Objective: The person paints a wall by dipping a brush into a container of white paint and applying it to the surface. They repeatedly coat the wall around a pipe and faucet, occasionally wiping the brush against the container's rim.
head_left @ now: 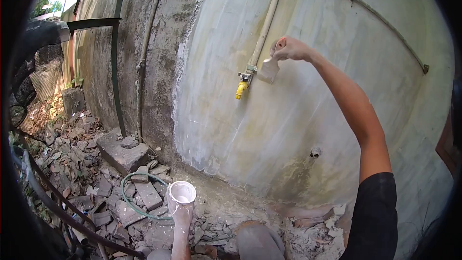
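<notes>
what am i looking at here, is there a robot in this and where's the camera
No robot here: these are a person's two bare hands, and the single picture comes from a camera worn on their head, looking forward and down. The curved dark edges belong to that view.

The right hand is raised, holding a wide, flat brush at the streaky, pale wall, near a yellow tap on a pipe. I can't tell whether the bristles touch.

The left hand, lower down, holds a round, pale container, whitish inside. Broken rubble covers the ground beyond it.
</notes>
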`<state>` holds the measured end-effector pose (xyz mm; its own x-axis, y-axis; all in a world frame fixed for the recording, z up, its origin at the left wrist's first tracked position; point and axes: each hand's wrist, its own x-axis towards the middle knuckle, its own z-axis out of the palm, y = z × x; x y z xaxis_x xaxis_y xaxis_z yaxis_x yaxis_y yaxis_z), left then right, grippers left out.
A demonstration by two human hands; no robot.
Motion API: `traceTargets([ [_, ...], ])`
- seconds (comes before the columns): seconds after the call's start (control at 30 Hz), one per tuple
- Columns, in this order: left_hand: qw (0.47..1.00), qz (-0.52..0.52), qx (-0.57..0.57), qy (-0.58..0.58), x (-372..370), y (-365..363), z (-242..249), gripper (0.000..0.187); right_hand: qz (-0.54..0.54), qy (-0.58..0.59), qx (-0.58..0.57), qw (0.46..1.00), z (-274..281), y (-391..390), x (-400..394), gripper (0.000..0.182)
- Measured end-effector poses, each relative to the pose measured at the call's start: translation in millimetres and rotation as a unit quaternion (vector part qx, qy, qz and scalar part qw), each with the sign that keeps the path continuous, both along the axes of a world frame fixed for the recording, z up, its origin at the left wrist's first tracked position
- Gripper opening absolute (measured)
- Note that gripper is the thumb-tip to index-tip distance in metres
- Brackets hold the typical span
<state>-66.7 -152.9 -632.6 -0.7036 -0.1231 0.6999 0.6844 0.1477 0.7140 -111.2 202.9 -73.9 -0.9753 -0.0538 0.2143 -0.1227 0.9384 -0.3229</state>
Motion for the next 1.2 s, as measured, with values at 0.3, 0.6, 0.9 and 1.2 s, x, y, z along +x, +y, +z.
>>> traceTargets([
  [0.3,0.999,-0.03,0.003,-0.022,-8,-19,-8,0.071,-0.19,0.573,0.38,0.701,197,-77,43,0.015],
  [0.6,0.999,-0.024,0.003,-0.044,17,-12,-12,0.074,-0.033,0.424,0.556,0.715,-107,-5,-13,0.01],
  [0.9,0.995,-0.046,-0.006,-0.092,52,42,18,0.072,-0.072,0.129,0.149,0.978,-325,-106,150,0.009],
  [1.2,0.985,-0.078,-0.149,-0.03,91,83,36,0.083,0.054,0.031,-0.646,0.761,-319,-60,180,0.018],
])
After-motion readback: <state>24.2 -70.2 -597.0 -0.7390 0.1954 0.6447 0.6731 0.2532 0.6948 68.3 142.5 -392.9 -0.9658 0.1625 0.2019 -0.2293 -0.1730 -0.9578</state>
